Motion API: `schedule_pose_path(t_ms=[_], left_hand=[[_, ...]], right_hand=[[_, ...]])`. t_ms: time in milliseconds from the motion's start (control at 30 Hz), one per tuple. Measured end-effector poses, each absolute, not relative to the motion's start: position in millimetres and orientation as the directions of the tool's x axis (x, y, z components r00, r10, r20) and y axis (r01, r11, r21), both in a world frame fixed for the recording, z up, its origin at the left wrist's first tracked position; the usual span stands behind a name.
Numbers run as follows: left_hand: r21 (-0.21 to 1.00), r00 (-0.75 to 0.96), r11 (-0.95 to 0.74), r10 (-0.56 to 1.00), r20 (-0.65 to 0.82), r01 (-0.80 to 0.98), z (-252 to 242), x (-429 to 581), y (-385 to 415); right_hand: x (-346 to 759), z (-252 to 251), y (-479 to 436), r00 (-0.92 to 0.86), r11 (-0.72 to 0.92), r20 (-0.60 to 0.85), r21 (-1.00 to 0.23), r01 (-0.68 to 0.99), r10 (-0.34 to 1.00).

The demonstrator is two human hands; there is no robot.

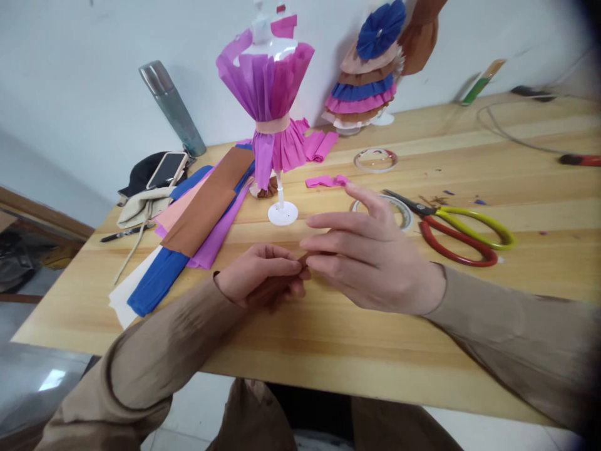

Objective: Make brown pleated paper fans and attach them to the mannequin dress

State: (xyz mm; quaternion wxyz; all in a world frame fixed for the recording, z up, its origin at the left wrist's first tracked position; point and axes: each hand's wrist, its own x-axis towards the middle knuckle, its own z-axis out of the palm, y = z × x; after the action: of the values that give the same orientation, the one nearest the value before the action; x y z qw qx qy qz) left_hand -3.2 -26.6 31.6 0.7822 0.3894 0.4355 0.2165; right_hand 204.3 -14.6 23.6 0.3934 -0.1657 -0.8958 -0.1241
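My left hand (260, 275) is closed in a pinch on a small brown strip of crepe paper (277, 289) just above the wooden table (328, 338). My right hand (370, 254) meets it from the right, thumb and forefinger pinching the strip's end while the other fingers spread out. Just behind my hands stands a small mannequin (275, 106) dressed in purple and magenta crepe paper on a white stand (282, 212).
Folded crepe sheets (197, 219) in brown, blue, pink and purple lie at left. Red-and-yellow scissors (457, 228) and two tape rolls (375, 160) lie at right. A second dressed mannequin (369, 81), a flask (171, 106), a phone (166, 169) on a bag and cables sit farther back.
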Motion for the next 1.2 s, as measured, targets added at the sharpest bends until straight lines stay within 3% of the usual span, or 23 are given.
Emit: schedule_pose_path(t_ms=[100,300,533,767,900,1033,1200], left_hand=[[0.803,0.530,0.596,0.684,-0.502,-0.010,32,-2,-27],[0.810,0.534,0.586,0.678,-0.505,0.021,31,-2,-25],[0.795,0.510,0.606,0.681,-0.525,0.007,30,-1,-26],[0.781,0.519,0.624,0.671,-0.529,-0.011,28,-3,-24],[0.775,0.471,0.631,0.693,-0.546,-0.029,29,-3,-24],[0.792,0.421,0.608,0.735,-0.533,-0.059,29,-2,-25],[0.802,0.402,0.590,0.758,-0.514,-0.086,25,0,-26]], right_hand=[[202,21,-15,-0.653,0.912,0.731,0.106,0.395,0.198],[202,18,-14,-0.670,0.917,0.673,-0.033,0.398,0.315],[201,14,-15,-0.645,0.922,0.689,-0.090,0.377,0.331],[202,22,-15,-0.530,0.873,0.694,-0.376,0.311,0.488],[205,25,-13,-0.404,0.847,0.744,-0.463,0.263,0.532],[205,28,-16,-0.420,0.809,0.703,-0.408,0.423,0.574],[199,23,-18,-0.521,0.834,0.723,-0.138,0.535,0.453]])
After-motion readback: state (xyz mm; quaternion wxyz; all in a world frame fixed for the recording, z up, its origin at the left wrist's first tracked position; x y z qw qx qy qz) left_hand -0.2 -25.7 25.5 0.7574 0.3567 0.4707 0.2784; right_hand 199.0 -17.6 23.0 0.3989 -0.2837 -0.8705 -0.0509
